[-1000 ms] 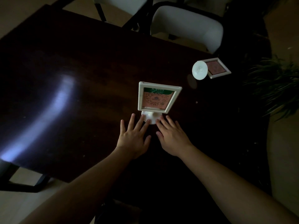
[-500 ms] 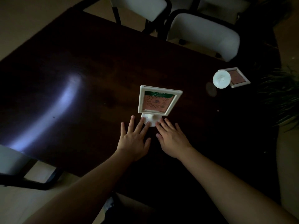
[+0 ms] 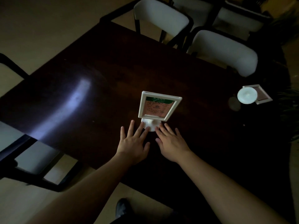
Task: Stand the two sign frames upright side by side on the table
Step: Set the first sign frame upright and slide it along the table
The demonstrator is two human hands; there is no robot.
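A white sign frame (image 3: 159, 107) with a pink and green card stands upright on its round base in the middle of the dark table (image 3: 84, 88). My left hand (image 3: 134, 143) and my right hand (image 3: 171, 143) lie flat on the table with fingers spread. Their fingertips touch the base from the left and right. A second white sign frame (image 3: 262, 95) lies on its side at the far right edge, its round base (image 3: 247, 95) facing me.
White chairs (image 3: 226, 50) stand along the far side of the table and another chair (image 3: 32, 152) sits at the near left. A leafy plant (image 3: 289, 110) is off the table's right edge. My shoe (image 3: 121, 207) shows on the floor below.
The view has shifted, so both frames sit further right and lower in the picture. My hands stay flat at the upright frame's base, and the lying frame has not moved on the table.
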